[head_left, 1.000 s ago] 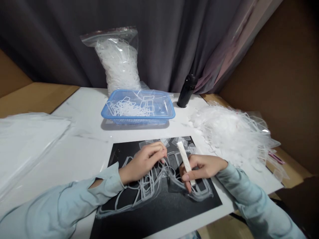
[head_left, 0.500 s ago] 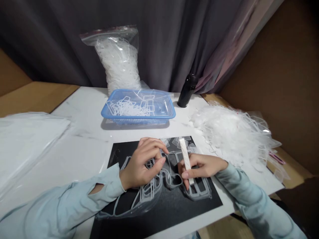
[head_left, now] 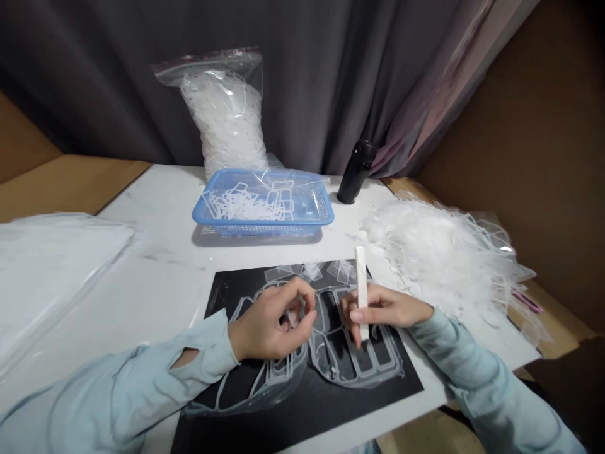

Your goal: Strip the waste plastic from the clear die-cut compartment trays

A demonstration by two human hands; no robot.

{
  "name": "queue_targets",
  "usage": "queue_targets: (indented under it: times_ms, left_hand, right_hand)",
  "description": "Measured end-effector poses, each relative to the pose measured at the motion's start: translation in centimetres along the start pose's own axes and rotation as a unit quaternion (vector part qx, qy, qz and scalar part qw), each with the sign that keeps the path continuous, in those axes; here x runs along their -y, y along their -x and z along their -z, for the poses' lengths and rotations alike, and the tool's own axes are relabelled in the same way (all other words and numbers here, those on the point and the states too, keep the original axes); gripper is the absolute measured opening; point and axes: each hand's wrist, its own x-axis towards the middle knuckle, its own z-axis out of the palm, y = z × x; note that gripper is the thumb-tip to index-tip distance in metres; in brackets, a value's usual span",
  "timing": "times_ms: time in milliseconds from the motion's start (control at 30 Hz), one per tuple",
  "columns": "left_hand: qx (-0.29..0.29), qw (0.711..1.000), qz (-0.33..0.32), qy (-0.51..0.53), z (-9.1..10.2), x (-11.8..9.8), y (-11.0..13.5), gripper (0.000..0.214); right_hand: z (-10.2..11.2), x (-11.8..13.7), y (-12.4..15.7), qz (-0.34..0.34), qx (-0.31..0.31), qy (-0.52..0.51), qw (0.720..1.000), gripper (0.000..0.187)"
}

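My right hand (head_left: 385,310) grips a white stick-shaped tool (head_left: 362,290), held nearly upright; its lower tip is by the thin frames and hard to make out. Below it, clear rounded outline frames (head_left: 373,372) lie on a black mat (head_left: 302,419). My left hand (head_left: 274,321) is over the left half of these frames, thumb and forefinger brought together in a loop. Something small and whitish shows inside the curled fingers, too unclear to name. Small clear rectangular pieces (head_left: 343,271) lie along the mat's far edge.
Behind the mat stands a blue basket (head_left: 262,222) with white rectangular frames. A full zip bag (head_left: 227,120) and a black bottle (head_left: 355,173) are farther back. To the right is a heap of clear plastic scraps (head_left: 435,252); flat plastic sheets (head_left: 51,271) lie left.
My left thumb and forefinger have closed together, with the other fingers curling in. The white tool has turned more upright and risen slightly. The curled strip between my hands no longer shows there.
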Motion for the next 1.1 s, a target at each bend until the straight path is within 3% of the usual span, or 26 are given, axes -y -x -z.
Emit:
queue_targets:
  times_ms: [100,200,300,400,467,533,667,767,1100]
  left_hand:
    - [-0.007,0.995,-0.043,-0.085,0.1,-0.2,-0.3,0.016]
    - [-0.029,0.986,-0.052,-0.156,0.2,-0.3,-0.6,0.013]
    - [-0.051,0.986,-0.052,-0.151,0.0,-0.2,-0.5,0.008]
    - [-0.058,0.988,-0.057,-0.128,-0.2,-0.1,-0.4,0.007]
    - [-0.038,0.988,-0.049,-0.14,-0.3,-0.1,-0.5,0.004]
    - [0.018,0.987,-0.04,-0.152,-0.2,-0.1,-0.7,0.007]
    - [0.165,0.975,-0.021,-0.146,0.1,0.1,-1.1,0.034]
    - [0.224,0.963,0.0,-0.15,0.1,0.2,-1.1,0.043]
    - [0.207,0.963,0.004,-0.174,-0.2,0.0,-1.1,0.041]
  right_hand:
    - [0.0,-0.4,0.0,-0.035,-0.094,0.018,0.995,0.053]
    - [-0.3,-1.0,-0.4,-0.058,-0.241,0.036,0.968,0.054]
    - [-0.4,-1.6,-0.8,-0.06,-0.365,0.035,0.928,0.055]
    - [-0.2,-2.2,-1.1,-0.061,-0.417,0.044,0.906,0.056]
    - [-0.1,-2.4,-1.1,-0.063,-0.407,0.045,0.91,0.054]
    - [0.1,-2.5,-1.1,-0.062,-0.364,0.029,0.929,0.05]
    - [0.3,-2.3,-1.0,-0.044,-0.289,0.026,0.956,0.045]
    - [0.5,-2.2,-0.8,-0.037,-0.285,0.073,0.955,0.043]
    - [0.7,-2.6,-0.8,-0.02,-0.275,0.12,0.954,0.044]
